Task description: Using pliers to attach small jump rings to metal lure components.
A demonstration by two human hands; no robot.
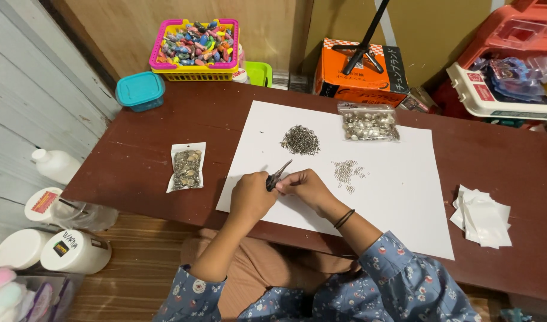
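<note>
My left hand and my right hand meet over the near edge of a white paper sheet on a dark red table. Small dark pliers stick up between the hands; the left hand grips them. The right hand's fingers are pinched at the pliers' base, and what they hold is too small to see. A pile of small dark metal bits lies beyond the hands. To its right sits a scatter of small silver rings.
A clear bag of silver beads lies at the sheet's far edge, a small pouch of charms to its left. White packets sit at right. Behind stand a teal box, a colourful basket and an orange carton.
</note>
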